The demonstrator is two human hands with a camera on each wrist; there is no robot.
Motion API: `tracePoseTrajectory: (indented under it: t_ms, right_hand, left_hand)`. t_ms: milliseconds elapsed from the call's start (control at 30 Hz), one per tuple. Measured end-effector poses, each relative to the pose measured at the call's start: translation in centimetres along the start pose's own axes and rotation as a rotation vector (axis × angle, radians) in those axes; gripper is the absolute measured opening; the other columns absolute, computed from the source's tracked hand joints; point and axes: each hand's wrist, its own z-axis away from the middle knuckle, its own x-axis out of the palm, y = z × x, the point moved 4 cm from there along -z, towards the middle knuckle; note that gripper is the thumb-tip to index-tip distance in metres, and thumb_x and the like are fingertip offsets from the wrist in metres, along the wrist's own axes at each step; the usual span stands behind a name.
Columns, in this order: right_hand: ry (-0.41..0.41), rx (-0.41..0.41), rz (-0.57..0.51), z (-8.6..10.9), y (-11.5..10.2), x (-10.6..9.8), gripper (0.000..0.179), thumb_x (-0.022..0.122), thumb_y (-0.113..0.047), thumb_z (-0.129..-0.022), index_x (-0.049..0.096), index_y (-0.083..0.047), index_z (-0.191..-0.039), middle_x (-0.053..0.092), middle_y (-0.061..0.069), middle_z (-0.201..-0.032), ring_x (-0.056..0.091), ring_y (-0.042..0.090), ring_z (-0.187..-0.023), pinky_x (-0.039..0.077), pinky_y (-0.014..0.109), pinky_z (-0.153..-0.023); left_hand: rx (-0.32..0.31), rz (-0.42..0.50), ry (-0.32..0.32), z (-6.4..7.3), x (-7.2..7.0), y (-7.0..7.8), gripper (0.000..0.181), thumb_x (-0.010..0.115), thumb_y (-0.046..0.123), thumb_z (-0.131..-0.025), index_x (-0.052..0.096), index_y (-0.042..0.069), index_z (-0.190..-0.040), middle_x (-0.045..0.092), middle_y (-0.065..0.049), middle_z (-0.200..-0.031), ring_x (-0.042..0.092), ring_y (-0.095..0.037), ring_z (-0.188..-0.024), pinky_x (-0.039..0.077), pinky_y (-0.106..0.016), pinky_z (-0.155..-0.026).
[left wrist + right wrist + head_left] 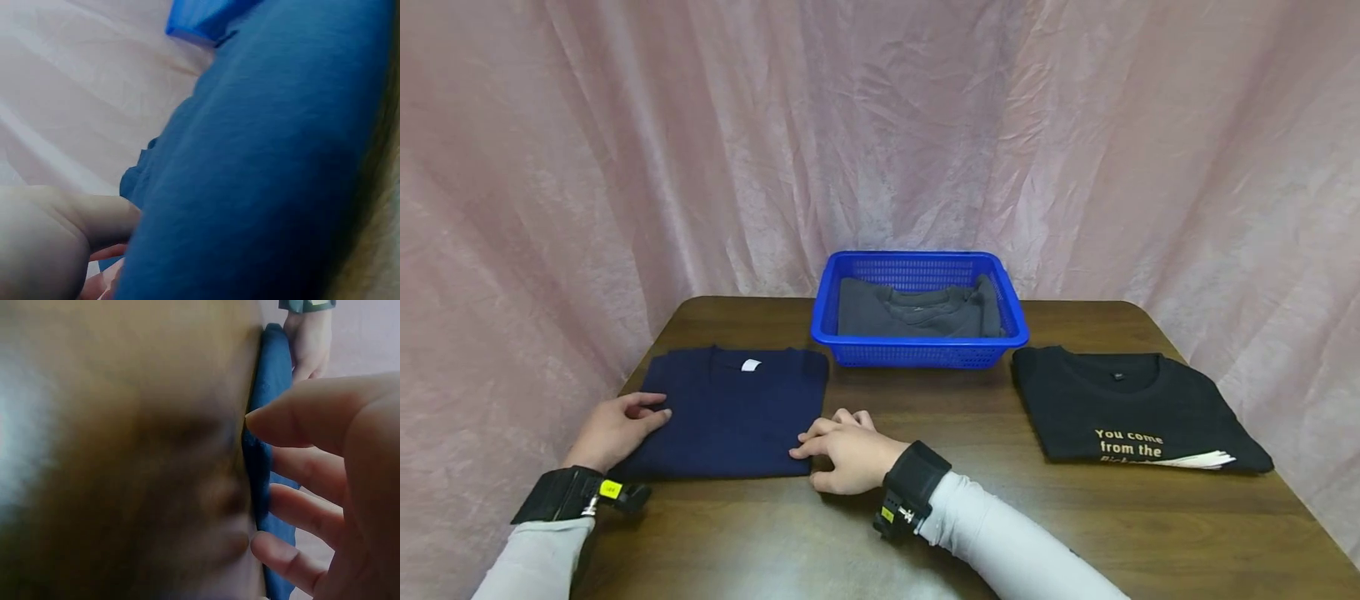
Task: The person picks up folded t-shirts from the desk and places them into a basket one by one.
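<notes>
A folded navy T-shirt [737,417] with a white label at its collar lies flat on the table's left part. At its left edge is my left hand [617,427], thumb and index finger apart, tips on the cloth. My right hand [853,454] is at the opposite edge, fingers spread and loosely bent. In the right wrist view, the right hand's fingertips [290,500] are right at the shirt's side [265,394]. The left wrist view shows the shirt [262,144] close up, covering the left hand's fingertips.
A blue plastic basket [917,354] stands at the back middle, a folded dark grey shirt [917,312] inside. On the right lies a folded black T-shirt [1120,400] with printed lettering. A pink curtain [917,125] hangs behind the wooden table [760,533].
</notes>
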Motion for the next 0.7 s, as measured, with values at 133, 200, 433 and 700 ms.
tracePoseTrajectory:
  t_ms: [133,200,433,700]
  right_hand:
    - [-0.014,-0.023,-0.018,1.1,-0.1,-0.1,0.044,0.067,-0.034,-0.09,0.061,-0.034,-0.134,0.049,-0.014,-0.136,0.038,0.007,-0.101,0.028,0.037,-0.084]
    - [-0.02,-0.037,-0.028,1.6,-0.2,-0.1,0.043,0.067,-0.034,-0.091,0.061,-0.035,-0.134,0.049,-0.014,-0.135,0.038,0.006,-0.1,0.028,0.036,-0.083]
    - [-0.053,-0.102,-0.062,3.2,-0.8,0.2,0.043,0.066,-0.034,-0.092,0.06,-0.034,-0.135,0.048,-0.014,-0.133,0.038,0.003,-0.1,0.027,0.035,-0.084]
    - [-0.075,-0.132,-0.077,4.5,-1.6,0.2,0.045,0.068,-0.031,-0.091,0.059,-0.035,-0.135,0.048,-0.015,-0.132,0.039,0.002,-0.105,0.027,0.034,-0.085]
  left_hand:
    - [-0.018,0.082,-0.049,0.5,0.1,-0.2,0.049,0.071,0.034,-0.093,0.062,0.0,-0.127,0.068,-0.012,-0.092,0.06,-0.024,-0.079,0.047,-0.032,-0.062]
    - [-0.03,0.136,-0.086,0.7,0.1,-0.2,0.052,0.073,0.035,-0.092,0.061,0.0,-0.128,0.068,-0.011,-0.09,0.061,-0.023,-0.076,0.05,-0.03,-0.06]
    - [-0.095,0.249,-0.212,1.9,0.2,0.1,0.06,0.075,0.038,-0.089,0.056,0.001,-0.132,0.066,-0.011,-0.092,0.061,-0.023,-0.076,0.055,-0.03,-0.061]
    - [-0.109,0.268,-0.224,3.2,0.3,0.7,0.059,0.076,0.035,-0.089,0.055,-0.001,-0.132,0.066,-0.01,-0.089,0.06,-0.023,-0.074,0.055,-0.031,-0.059]
